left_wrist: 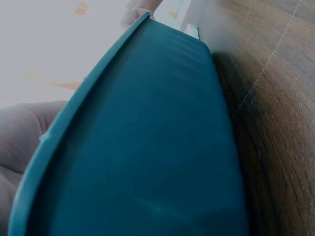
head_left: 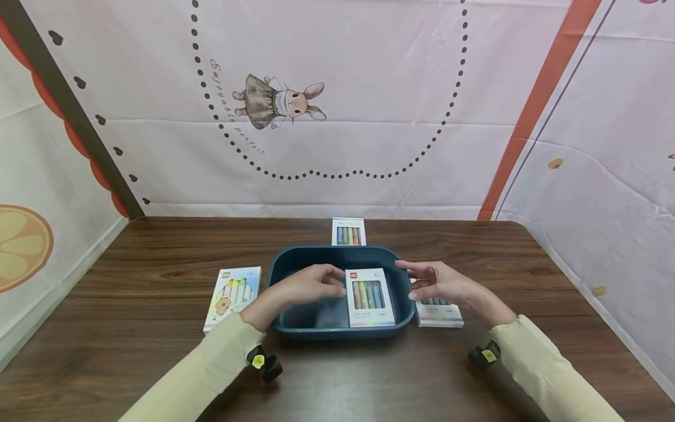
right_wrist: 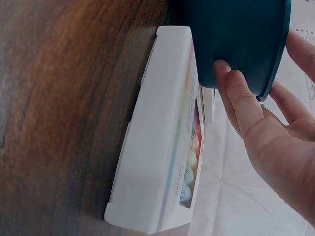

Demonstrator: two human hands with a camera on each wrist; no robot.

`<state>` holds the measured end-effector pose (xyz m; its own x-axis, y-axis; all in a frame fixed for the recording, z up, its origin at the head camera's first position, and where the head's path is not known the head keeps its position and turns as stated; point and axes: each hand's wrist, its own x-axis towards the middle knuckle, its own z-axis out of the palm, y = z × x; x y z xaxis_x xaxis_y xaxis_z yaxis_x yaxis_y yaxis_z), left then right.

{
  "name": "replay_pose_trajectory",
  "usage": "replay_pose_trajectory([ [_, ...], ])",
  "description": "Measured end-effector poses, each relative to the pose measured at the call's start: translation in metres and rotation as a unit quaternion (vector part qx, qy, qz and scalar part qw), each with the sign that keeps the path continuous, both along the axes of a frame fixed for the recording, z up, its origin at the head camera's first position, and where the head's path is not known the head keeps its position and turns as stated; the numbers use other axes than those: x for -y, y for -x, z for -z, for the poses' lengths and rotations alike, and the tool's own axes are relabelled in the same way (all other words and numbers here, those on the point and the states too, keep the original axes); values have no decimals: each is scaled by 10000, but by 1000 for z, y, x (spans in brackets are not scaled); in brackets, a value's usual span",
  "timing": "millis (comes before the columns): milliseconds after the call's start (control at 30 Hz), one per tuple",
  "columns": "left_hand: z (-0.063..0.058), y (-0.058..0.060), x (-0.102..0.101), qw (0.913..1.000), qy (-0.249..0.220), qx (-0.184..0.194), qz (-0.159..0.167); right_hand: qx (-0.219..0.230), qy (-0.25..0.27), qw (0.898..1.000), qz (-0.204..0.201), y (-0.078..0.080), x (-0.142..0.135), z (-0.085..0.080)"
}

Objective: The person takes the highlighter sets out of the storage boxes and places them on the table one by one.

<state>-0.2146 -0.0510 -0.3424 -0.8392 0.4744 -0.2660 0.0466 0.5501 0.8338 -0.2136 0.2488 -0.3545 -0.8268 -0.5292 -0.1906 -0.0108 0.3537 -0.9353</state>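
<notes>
A dark teal plastic bin (head_left: 316, 334) rests on the table, and a white box of colored sticks (head_left: 371, 299) lies inside it, printed face up. My left hand (head_left: 314, 282) reaches over the bin's left side, fingertips beside that box's left edge; contact is unclear. In the left wrist view the bin's outer wall (left_wrist: 142, 132) hides most of this hand. My right hand (head_left: 440, 282) is at the bin's right rim, loosely bent fingers (right_wrist: 246, 101) against or close to its outside. Below it, a second white box of colored sticks (head_left: 440, 316) lies on the table, partly covered.
Behind the bin lies another white box of colored sticks (head_left: 348, 231). A light blue and white box with marker pictures (head_left: 232, 299) is left of the bin, partly behind my left forearm. The brown wooden table (head_left: 158, 258) meets a printed white cloth (head_left: 369, 146) at the back.
</notes>
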Motion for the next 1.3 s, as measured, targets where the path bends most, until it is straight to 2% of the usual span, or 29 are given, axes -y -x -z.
replay_pose_trajectory([
  [333,5,3,-11,9990,278,-169,320,32,114,9999,-65,1,0,0],
  [800,3,5,-17,9934,867,-96,742,19,45,10000,-28,1,1,-1],
  [1300,2,0,-23,9914,921,-146,917,37,68,10000,10,0,2,-2],
])
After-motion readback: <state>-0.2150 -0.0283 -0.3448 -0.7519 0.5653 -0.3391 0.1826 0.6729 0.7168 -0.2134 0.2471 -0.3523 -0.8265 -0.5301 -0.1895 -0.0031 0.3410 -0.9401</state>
